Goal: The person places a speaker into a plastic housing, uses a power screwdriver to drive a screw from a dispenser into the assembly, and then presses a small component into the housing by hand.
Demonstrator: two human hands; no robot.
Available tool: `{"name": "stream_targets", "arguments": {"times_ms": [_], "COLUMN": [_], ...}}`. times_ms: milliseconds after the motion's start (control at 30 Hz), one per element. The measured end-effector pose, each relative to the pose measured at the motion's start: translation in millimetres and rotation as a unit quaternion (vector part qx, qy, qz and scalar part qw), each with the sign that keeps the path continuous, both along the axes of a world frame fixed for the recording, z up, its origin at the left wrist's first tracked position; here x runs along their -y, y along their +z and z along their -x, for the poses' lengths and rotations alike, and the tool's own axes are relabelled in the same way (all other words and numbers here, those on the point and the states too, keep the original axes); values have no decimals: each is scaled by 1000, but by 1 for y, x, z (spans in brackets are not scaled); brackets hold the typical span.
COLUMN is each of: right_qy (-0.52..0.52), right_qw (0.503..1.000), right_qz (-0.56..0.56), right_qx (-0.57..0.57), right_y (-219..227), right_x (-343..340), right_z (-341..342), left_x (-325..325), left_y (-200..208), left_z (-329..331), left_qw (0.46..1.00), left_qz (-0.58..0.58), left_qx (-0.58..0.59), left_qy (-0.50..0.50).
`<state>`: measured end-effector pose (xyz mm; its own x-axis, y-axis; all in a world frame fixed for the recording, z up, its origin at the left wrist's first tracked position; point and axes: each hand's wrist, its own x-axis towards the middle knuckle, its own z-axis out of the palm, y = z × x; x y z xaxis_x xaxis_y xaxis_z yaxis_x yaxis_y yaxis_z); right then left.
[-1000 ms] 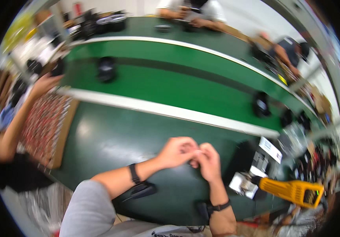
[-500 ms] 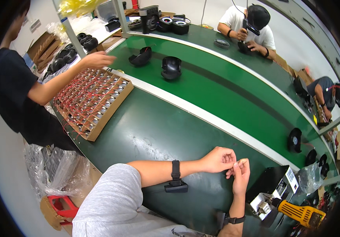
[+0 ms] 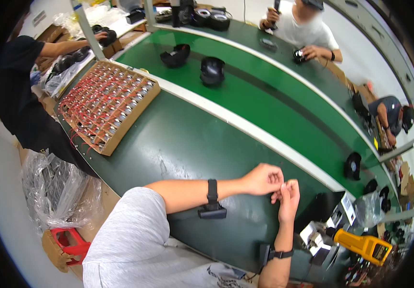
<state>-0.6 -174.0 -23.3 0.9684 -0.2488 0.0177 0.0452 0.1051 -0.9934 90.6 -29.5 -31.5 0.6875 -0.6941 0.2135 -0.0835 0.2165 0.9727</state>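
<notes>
My left hand (image 3: 263, 179) and my right hand (image 3: 288, 196) meet fingertip to fingertip above the dark green bench (image 3: 187, 139). The left fingers are curled in, and the right thumb presses against its fingers. Whatever lies between them, if anything, is hidden or too small to name. A black strap with a small black box circles each wrist. Closest to the right hand stands a black and white boxy device (image 3: 329, 216), and beside it lies a yellow and black power tool (image 3: 363, 246).
A cardboard tray (image 3: 132, 115) of small metal parts with red wires sits on the left. Black curved shells (image 3: 212, 71) rest on the green conveyor (image 3: 274, 105). A co-worker (image 3: 19, 86) stands left; another (image 3: 308, 29) works across the belt. A red stool (image 3: 72, 242) stands lower left.
My view has shifted a little; my hands stay pressed together. The left co-worker's arm has moved from the tray to the black parts behind. The co-worker opposite has lifted a tool off the piece.
</notes>
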Motion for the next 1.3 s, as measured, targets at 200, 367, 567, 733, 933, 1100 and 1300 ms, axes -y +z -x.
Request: {"name": "stream_targets", "arguments": {"times_ms": [200, 367, 567, 733, 933, 1100, 1300], "right_qy": [40, 38, 44, 44, 28, 28, 33], "right_qw": [999, 999, 998, 999, 999, 999, 999], "right_qz": [3, 0, -36, -26, 20, -17, -17], "right_qx": [-20, -27, -3, -15, -32, 33, 24], "right_y": [2, -1, -3, -3, -5, -7, -12], "right_x": [9, 7, 3, 9, 6, 3, 0], "right_z": [-11, -12, -9, -8, -9, -9, -14], "left_x": [1, 6, -3, 2, 2, -2, -5], "left_y": [4, -15, -10, -6, -10, -10, -8], "left_z": [-12, -17, -15, -15, -16, -16, -17], "left_qw": [1000, 999, 996, 996, 998, 995, 997], "left_qz": [-20, -23, -62, -74, -60, -94, -70], "left_qx": [-18, -25, -56, -25, -17, -41, -39], "left_qy": [-14, 3, -19, -43, -17, 15, -6]}}
